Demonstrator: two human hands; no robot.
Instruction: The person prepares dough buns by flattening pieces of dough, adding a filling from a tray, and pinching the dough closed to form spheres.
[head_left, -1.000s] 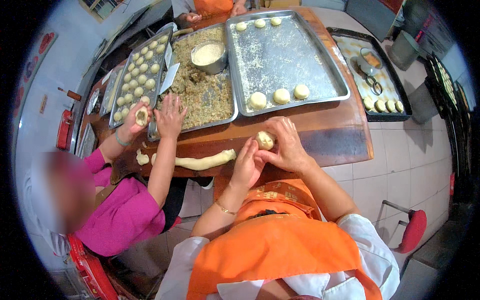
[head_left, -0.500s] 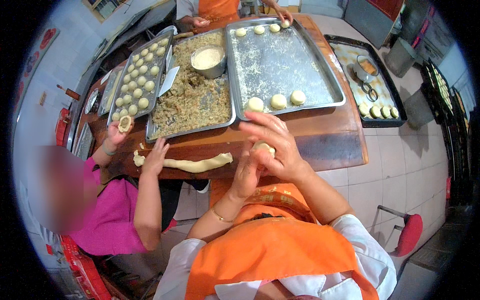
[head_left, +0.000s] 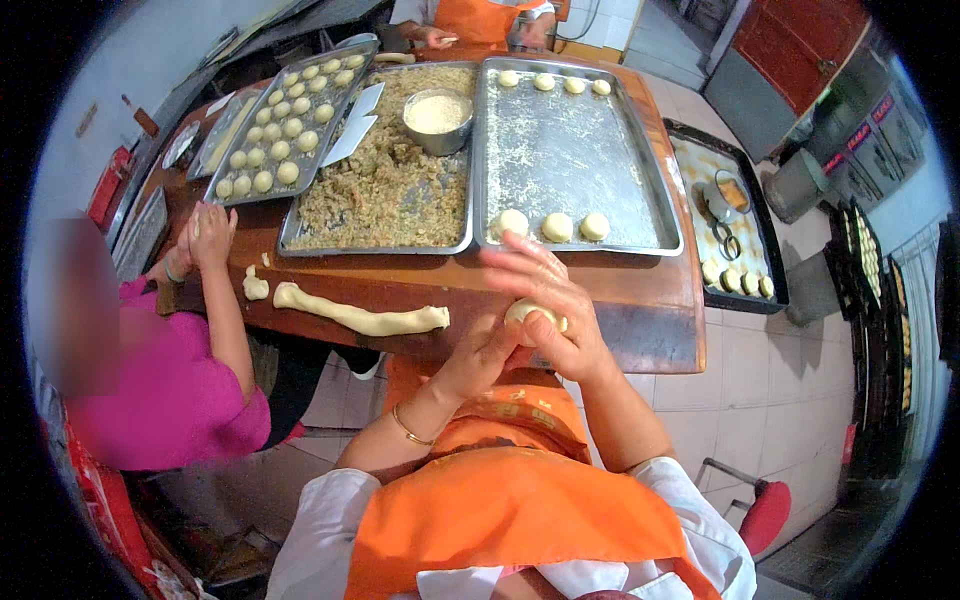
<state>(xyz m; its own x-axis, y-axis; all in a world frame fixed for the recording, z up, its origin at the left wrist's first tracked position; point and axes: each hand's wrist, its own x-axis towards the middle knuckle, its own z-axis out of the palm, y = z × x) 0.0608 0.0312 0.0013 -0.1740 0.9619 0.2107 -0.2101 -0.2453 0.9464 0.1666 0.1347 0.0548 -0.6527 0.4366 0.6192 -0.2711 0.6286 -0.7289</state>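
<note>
We held a pale dough ball [head_left: 522, 309] between our two hands, so it lay neither left nor right of them but right in the gap where they met. The ball looked round, with no clear long axis (our fingers hid a good part of it). Our left hand [head_left: 478, 356] gripped it from the near left side. Our right hand [head_left: 562, 330] cupped it from the right, thumb laid across it, its other fingers stretched forward and to the left past the ball. Neither hand was clearly nearer; both touched it.

In the view, the ball stood above the near edge of the table [head_left: 640, 322]; we could not judge how high. Straight ahead was the floured tray [head_left: 575, 140], its long side running away from us, with three larger dough rounds [head_left: 557, 228] in a row along its near rim. Our right fingertips came nearest to that rim, overlapping the leftmost round in the view. A dough roll [head_left: 362, 317] lay on the table to our left, nearer our left hand, its long axis running roughly sideways, the right end slightly closer to us.
</note>
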